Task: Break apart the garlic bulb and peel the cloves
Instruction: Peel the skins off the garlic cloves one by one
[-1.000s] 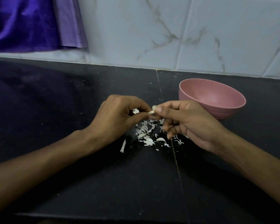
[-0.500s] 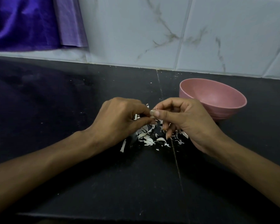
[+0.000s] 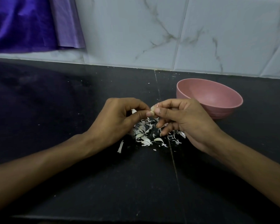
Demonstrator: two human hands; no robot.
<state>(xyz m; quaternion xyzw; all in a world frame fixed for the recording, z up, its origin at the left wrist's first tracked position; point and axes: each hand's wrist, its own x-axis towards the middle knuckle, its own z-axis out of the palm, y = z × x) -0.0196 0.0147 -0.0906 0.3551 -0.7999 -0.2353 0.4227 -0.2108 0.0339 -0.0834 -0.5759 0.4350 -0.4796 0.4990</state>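
Head view: a garlic clove (image 3: 152, 111) is held above the dark counter (image 3: 71, 110), pinched between thumb and forefinger of the left hand (image 3: 120, 120) and of the right hand (image 3: 183, 117), which meet at it from either side. Its long axis cannot be told. Shed skins (image 3: 145, 135) lie directly beneath; a pink bowl (image 3: 233, 104) stands just beyond the right hand, the nearer one to it.

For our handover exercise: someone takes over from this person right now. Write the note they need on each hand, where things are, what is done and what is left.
Left hand and right hand both pinch one small garlic clove above the counter.
Peeled skins lie in a heap on the counter under the hands.
Pink bowl stands to the right, beyond the right hand; what shows of its inside is bare.
Done: much skin is off.
Left: finish peeling this clove. No other cloves or bulb are visible.
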